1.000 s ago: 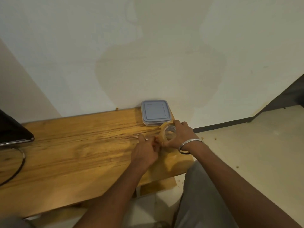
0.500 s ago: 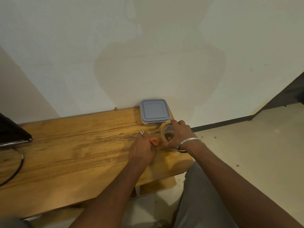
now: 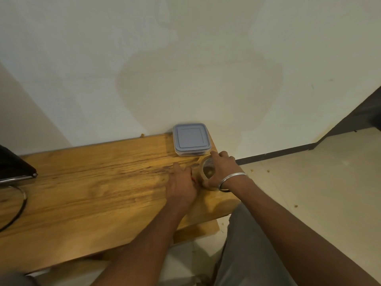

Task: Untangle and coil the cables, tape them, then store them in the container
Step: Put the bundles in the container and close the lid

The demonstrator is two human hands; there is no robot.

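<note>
Head view: the tape roll [image 3: 203, 173] sits near the right end of the wooden table [image 3: 103, 193], just in front of the lidded container [image 3: 191, 138], which stands against the wall. The roll looks light, rigid and hollow. It would probably slide easily on the wood, so the outer rim is the sensible place to hold it, and any loose end will be sticky. The right hand [image 3: 223, 172], a bangle [image 3: 234, 181] at its wrist, reaches in from the right and clasps that rim, forefinger on the far edge, thumb at the near one. The left hand [image 3: 181, 185] lies knuckles-up just beside the roll, over a sliver of something red [image 3: 193, 178]; whether it grips that, I cannot tell. A black cable [image 3: 21, 205] loops at the table's far left, well apart.
</note>
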